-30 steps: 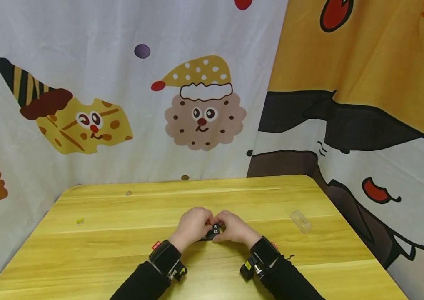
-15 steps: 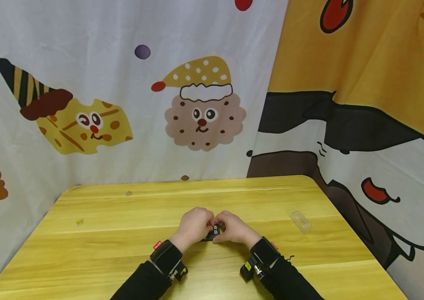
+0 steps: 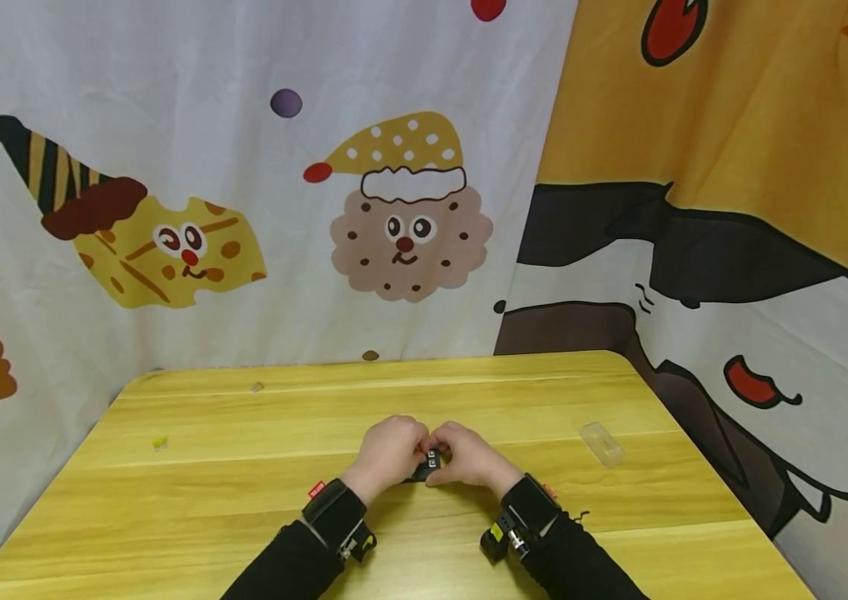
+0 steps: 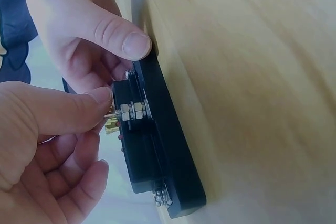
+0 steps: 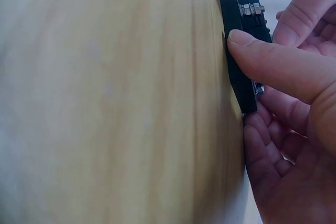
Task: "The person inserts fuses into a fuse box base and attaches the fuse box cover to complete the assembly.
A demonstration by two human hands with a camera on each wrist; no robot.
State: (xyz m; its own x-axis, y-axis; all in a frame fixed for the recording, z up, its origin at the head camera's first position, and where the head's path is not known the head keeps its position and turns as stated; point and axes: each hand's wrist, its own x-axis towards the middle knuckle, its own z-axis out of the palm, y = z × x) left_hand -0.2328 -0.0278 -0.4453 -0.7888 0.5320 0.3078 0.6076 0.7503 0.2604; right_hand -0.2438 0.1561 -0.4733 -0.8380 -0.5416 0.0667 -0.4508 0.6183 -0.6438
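Note:
In the middle of the table, both hands meet over a black rectangular block [image 3: 433, 459] with two small white squares on top. The left wrist view shows its long black base [image 4: 176, 161] on edge, with threaded metal studs and hex nuts [image 4: 134, 111] on its side. My left hand [image 3: 388, 450] pinches a small metal piece at the end of the middle stud; the fingertips mostly hide it. Beside them a brass-coloured bit [image 4: 112, 126] shows. My right hand [image 3: 469, 457] grips the block, its thumb [image 5: 252, 45] pressed on the base and its other fingers curled behind.
A clear plastic box [image 3: 601, 444] lies on the wooden table [image 3: 244, 517] to the right. A small yellow-and-clear item [image 3: 160, 443] lies at the left, and a tiny clear piece [image 3: 256, 387] near the back edge. A printed curtain [image 3: 229, 333] hangs behind the table.

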